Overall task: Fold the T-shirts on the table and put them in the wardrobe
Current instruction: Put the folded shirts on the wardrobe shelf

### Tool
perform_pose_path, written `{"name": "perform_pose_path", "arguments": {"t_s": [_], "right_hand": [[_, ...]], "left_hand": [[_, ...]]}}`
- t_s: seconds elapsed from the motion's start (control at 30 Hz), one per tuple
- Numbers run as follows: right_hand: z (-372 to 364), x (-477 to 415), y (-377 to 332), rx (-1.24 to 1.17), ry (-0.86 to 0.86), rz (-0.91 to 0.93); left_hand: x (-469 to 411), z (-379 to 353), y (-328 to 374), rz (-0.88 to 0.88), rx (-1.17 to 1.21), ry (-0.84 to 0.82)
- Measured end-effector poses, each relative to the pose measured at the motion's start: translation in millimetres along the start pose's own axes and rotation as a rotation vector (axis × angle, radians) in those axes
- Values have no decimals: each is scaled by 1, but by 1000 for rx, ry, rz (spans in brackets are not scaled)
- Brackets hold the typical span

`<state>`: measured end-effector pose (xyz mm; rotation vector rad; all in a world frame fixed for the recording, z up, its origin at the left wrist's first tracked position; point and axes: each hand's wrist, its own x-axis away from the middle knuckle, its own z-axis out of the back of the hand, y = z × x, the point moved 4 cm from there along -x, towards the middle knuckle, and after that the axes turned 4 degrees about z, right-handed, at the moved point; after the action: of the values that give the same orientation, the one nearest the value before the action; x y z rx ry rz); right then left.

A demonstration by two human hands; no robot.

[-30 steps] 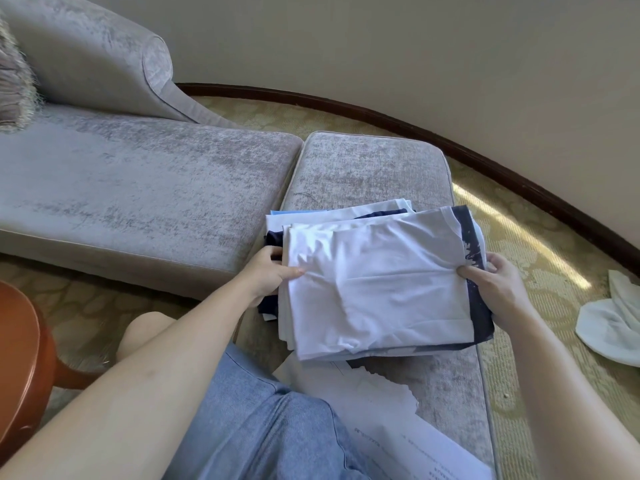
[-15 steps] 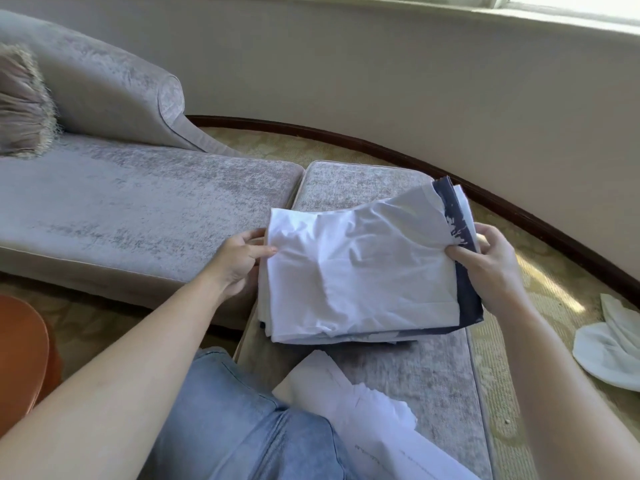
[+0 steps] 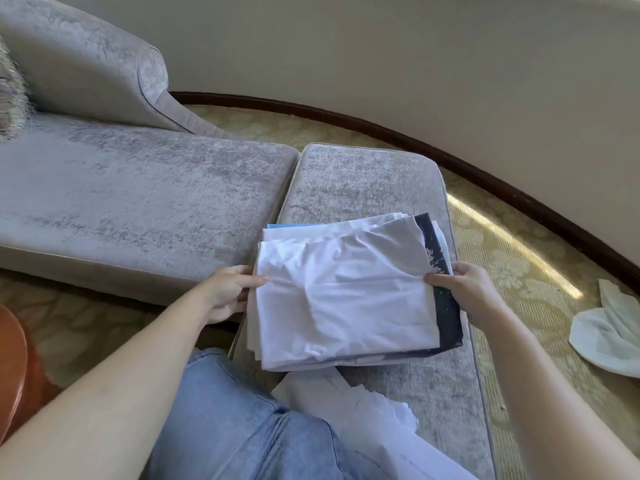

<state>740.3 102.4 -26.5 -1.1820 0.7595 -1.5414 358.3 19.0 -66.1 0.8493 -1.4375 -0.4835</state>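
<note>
A stack of folded T-shirts (image 3: 346,299) sits between my hands over the grey ottoman (image 3: 363,181). A white shirt lies on top, with a dark navy one and a light blue edge showing beneath. My left hand (image 3: 228,292) grips the stack's left edge, thumb on top and fingers underneath. My right hand (image 3: 467,289) grips the right edge the same way. I cannot tell whether the stack touches the cushion.
A grey chaise sofa (image 3: 121,202) lies to the left, touching the ottoman. White papers (image 3: 374,420) lie on the ottoman's near end, by my denim-clad knee. A white cloth (image 3: 609,334) lies on the patterned carpet at right. A wooden chair edge (image 3: 14,375) shows lower left.
The stack was tilted up and raised half a second ago; now it is lower and flatter again over the ottoman. Both hands keep their grip on its edges.
</note>
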Motion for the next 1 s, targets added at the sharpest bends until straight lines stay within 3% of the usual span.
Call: {"name": "perform_pose_path", "arguments": {"t_s": [0.13, 0.33, 0.57, 1.0], "right_hand": [[0, -1, -1, 5, -31, -9], [0, 4, -11, 14, -25, 29], [-5, 15, -20, 39, 52, 115], [-26, 39, -125, -36, 36, 399]], "left_hand": [[7, 6, -5, 2, -46, -111], [15, 2, -5, -150, -45, 30], [27, -6, 2, -211, -48, 60], [91, 32, 96, -459, -75, 177]]}}
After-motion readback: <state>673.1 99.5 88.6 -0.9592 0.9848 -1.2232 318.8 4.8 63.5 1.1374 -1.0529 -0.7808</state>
